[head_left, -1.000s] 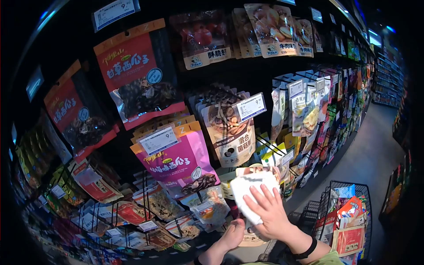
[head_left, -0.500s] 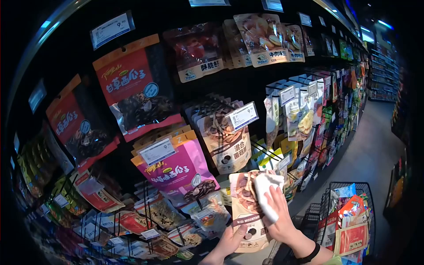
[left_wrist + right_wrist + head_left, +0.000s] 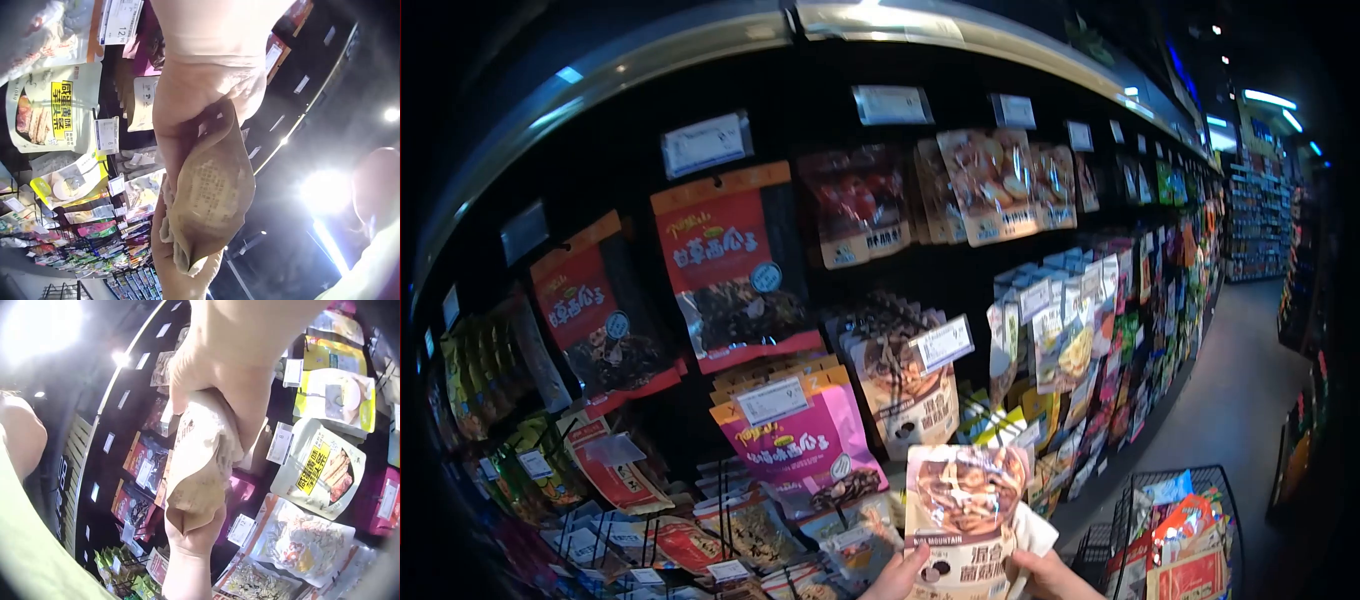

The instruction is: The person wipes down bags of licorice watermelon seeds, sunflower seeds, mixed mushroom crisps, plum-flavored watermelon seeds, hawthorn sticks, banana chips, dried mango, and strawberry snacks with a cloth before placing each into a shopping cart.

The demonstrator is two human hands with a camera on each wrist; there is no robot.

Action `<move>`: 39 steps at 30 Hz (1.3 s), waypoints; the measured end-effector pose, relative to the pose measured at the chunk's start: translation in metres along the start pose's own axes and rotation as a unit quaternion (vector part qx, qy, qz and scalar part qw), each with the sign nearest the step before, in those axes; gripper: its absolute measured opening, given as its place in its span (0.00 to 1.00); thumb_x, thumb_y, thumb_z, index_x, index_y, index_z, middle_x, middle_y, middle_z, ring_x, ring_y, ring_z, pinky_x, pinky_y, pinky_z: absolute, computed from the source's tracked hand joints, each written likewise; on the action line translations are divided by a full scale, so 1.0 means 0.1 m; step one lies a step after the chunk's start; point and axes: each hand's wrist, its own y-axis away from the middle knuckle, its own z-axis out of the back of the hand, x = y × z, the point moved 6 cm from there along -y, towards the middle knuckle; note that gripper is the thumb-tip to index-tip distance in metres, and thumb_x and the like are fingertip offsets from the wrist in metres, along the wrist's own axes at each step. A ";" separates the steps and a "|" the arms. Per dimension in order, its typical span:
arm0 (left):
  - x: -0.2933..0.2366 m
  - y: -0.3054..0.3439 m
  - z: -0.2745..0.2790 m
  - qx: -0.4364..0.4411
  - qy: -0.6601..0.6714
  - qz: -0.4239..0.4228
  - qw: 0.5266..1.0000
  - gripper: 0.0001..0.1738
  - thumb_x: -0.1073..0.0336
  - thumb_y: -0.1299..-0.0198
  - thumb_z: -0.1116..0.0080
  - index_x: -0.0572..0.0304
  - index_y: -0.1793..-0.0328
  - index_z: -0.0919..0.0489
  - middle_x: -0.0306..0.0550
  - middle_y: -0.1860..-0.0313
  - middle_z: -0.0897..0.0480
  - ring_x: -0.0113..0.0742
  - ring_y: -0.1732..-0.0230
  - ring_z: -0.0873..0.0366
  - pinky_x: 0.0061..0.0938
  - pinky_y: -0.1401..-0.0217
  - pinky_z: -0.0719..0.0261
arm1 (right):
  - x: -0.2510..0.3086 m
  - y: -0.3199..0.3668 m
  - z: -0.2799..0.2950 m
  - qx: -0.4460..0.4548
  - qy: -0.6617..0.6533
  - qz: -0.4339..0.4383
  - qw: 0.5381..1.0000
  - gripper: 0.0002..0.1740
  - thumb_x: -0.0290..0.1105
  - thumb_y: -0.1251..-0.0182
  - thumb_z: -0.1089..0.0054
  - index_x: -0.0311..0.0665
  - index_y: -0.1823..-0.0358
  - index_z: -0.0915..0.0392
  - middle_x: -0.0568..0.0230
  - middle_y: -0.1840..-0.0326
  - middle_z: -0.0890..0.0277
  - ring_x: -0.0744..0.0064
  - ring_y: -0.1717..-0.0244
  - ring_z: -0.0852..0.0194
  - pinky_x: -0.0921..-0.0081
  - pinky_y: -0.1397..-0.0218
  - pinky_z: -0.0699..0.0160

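Note:
A beige and brown pouch of mixed mushroom snacks [image 3: 965,500] is held upright low in the head view, its printed front facing me. My left hand [image 3: 897,575] grips its lower left edge, thumb on the front. At the lower right edge, my right hand [image 3: 1050,575] pinches the pouch with its thumb in front. A folded white cloth [image 3: 1036,530] sticks out behind the pouch on the right-hand side, between pouch and right hand. In the right wrist view the cloth [image 3: 230,447] lies against the pouch's back, under the right hand's fingers.
Matching mushroom pouches [image 3: 910,400] hang on a rack ahead, beside a purple bag of melon seeds [image 3: 810,440]. Price tags [image 3: 945,342] jut out from the hooks. A black wire cart [image 3: 1175,480] filled with packets stands at the right, by the aisle floor [image 3: 1190,420].
The right hand has gone from wiping the pouch's front with the cloth to gripping its right edge, cloth now behind. The head view has tilted up, so the shelves sit lower.

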 end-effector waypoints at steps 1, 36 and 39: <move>-0.01 -0.01 0.00 -0.014 -0.020 -0.015 1.000 0.20 0.58 0.34 0.54 0.66 0.45 0.28 0.45 0.53 0.21 0.30 0.54 0.26 0.26 0.50 0.28 | 0.09 -0.09 0.02 0.008 0.011 0.011 1.000 0.39 0.42 0.41 0.41 0.42 0.31 0.46 0.57 0.32 0.44 0.57 0.35 0.42 0.55 0.31 0.48; -0.04 -0.05 -0.05 0.242 -0.073 -0.014 0.967 0.54 0.62 0.58 0.33 0.64 0.28 0.53 0.60 0.38 0.32 0.50 0.36 0.37 0.38 0.33 0.40 | 0.85 0.20 -0.63 -0.061 0.538 0.384 0.748 0.23 0.26 0.34 0.56 0.35 0.36 0.36 0.46 0.33 0.41 0.55 0.30 0.48 0.62 0.30 0.51; 0.02 0.07 -0.07 0.270 -0.007 0.030 0.962 0.52 0.63 0.59 0.34 0.65 0.29 0.51 0.60 0.38 0.31 0.50 0.36 0.36 0.38 0.33 0.40 | 0.67 0.17 -0.86 0.033 0.692 0.323 0.645 0.35 0.38 0.44 0.44 0.41 0.33 0.41 0.50 0.33 0.44 0.49 0.34 0.47 0.48 0.32 0.53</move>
